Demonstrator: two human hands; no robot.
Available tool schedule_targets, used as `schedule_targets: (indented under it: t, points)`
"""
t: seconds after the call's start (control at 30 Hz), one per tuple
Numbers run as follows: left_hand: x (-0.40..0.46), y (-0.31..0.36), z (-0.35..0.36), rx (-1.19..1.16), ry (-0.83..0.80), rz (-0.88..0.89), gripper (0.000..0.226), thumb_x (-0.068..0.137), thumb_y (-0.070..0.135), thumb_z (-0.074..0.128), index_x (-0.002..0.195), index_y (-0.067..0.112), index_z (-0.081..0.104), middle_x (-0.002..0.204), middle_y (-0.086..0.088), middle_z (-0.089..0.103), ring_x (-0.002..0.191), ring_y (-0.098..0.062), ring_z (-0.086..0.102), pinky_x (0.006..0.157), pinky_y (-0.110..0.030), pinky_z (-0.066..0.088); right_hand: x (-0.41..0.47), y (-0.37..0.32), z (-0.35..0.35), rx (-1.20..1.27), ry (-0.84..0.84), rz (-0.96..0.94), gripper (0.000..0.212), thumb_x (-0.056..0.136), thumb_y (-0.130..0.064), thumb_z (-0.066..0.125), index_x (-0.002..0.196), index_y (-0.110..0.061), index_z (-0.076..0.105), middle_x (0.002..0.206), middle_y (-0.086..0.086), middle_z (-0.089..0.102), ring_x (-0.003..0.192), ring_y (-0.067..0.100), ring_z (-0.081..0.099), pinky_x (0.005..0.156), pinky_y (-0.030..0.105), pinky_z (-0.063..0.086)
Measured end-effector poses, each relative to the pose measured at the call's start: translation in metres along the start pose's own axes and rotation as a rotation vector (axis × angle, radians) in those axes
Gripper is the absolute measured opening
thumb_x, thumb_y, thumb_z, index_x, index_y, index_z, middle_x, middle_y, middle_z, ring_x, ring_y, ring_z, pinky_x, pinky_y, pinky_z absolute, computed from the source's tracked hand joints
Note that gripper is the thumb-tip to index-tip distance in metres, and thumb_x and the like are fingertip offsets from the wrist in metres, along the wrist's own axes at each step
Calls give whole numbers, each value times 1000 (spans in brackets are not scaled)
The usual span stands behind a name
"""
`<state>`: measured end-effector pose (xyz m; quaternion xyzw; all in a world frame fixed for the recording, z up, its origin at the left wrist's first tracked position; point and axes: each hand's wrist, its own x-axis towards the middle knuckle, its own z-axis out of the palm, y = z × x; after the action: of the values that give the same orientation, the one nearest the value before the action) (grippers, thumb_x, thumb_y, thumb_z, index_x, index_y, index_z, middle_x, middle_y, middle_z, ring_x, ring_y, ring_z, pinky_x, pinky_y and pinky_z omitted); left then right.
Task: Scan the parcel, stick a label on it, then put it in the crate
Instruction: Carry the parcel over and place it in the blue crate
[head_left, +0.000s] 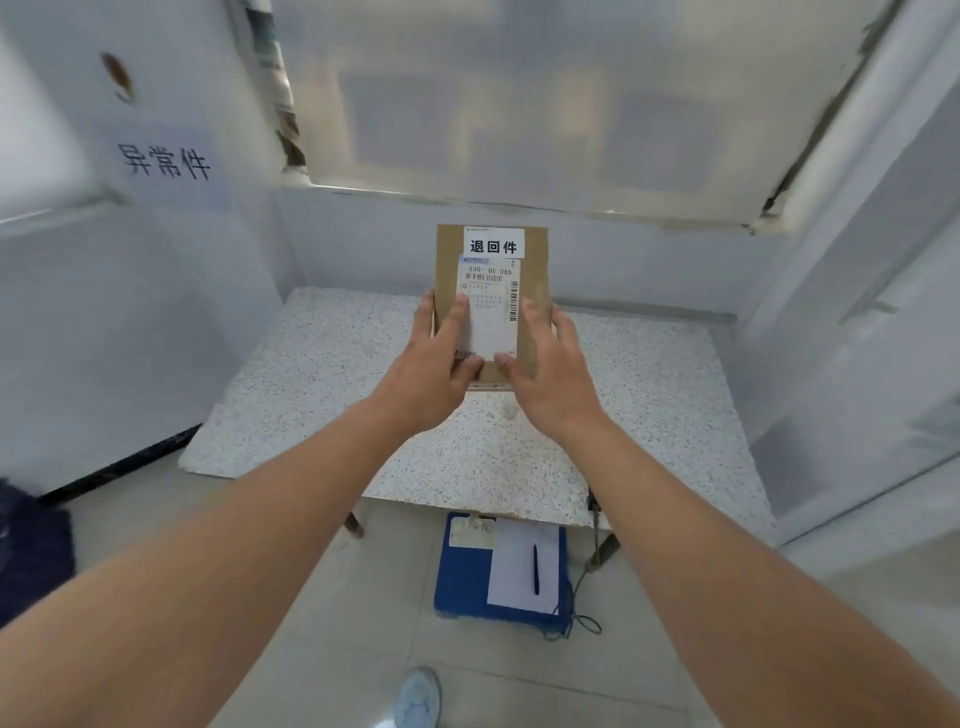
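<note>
Held up over the speckled desk: a flat cardboard parcel, long axis running away from the camera, labelled face toward the viewer. Gripped at its near end by left hand and right hand, thumbs over the face. Probably light and stiff; best taken by the side edges. No crate visible.

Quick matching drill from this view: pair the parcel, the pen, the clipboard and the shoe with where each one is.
Things:
1. parcel
2. pen
3. blue clipboard
4. shoe

Places:
A. on the floor, partly under the speckled table
B. bottom edge of view, on the floor tiles
C. between left hand and right hand
D. on the white sheet

Pairs: 1-C, 2-D, 3-A, 4-B
</note>
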<state>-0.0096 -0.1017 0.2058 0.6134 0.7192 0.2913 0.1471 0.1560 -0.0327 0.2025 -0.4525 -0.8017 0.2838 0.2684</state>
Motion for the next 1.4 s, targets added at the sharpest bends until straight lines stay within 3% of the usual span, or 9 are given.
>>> schedule_targets:
  t: [0.13,0.27,0.47,0.67,0.8,0.9,1.0,1.23,1.4]
  points:
    - [-35,25,-28,52,94,19,80,103,32,55,164,25,3,169,0,-20,148,-37,34,115,-52,40,-22,-29,-17,-21,33,-130,76,102,-36,63,165,-20,24,174,3,2,158,26,16,119,44,30]
    - [-63,41,-57,114,206,55,84,102,31,57,164,17,2,169,7,-22,157,-26,12,118,-45,33,-38,-62,-32,-64,48,-286,76,104,-30,62,165,-10,21,175,2,-1,160,18,4,112,28,21]
    - [-107,54,-115,147,343,44,83,101,27,59,164,12,7,171,6,-13,155,-24,15,120,-45,30,-52,-127,-42,-41,44,-443,75,104,-27,62,164,-8,23,175,3,4,160,19,7,116,26,19]
    - [-164,50,-187,191,470,-7,82,101,24,60,163,9,9,172,2,-10,157,-18,4,123,-47,29,-75,-209,-32,-11,31,-592,73,103,-26,64,162,-9,26,174,5,8,156,22,17,117,34,30]
    - [-214,37,-233,213,513,-36,81,101,20,60,163,9,9,172,1,-10,158,-19,8,119,-48,37,-101,-266,-10,23,15,-660,74,101,-25,67,162,-9,27,174,5,9,156,25,23,117,40,36]
    - [-254,23,-265,235,548,-72,79,102,20,59,163,10,10,172,0,-8,156,-18,10,121,-45,34,-124,-307,11,44,7,-699,74,100,-24,69,161,-9,29,174,4,9,153,24,27,114,39,37]
    - [-295,5,-298,276,579,-83,78,102,19,58,163,10,11,172,-3,-5,155,-17,10,119,-40,29,-148,-350,35,72,-8,-730,74,101,-23,68,161,-8,28,174,6,10,156,23,19,117,39,34]
    - [-391,-55,-372,312,603,-147,80,102,23,58,164,13,8,172,3,-7,152,-15,20,116,-43,40,-204,-444,109,126,-69,-776,74,103,-24,63,164,-9,23,174,7,7,158,20,13,119,33,28]
    - [-444,-109,-405,337,611,-229,82,102,28,57,164,10,6,172,1,-8,153,-14,15,117,-36,33,-231,-493,173,146,-141,-791,75,104,-26,62,165,-10,22,174,6,7,157,20,17,118,34,31]
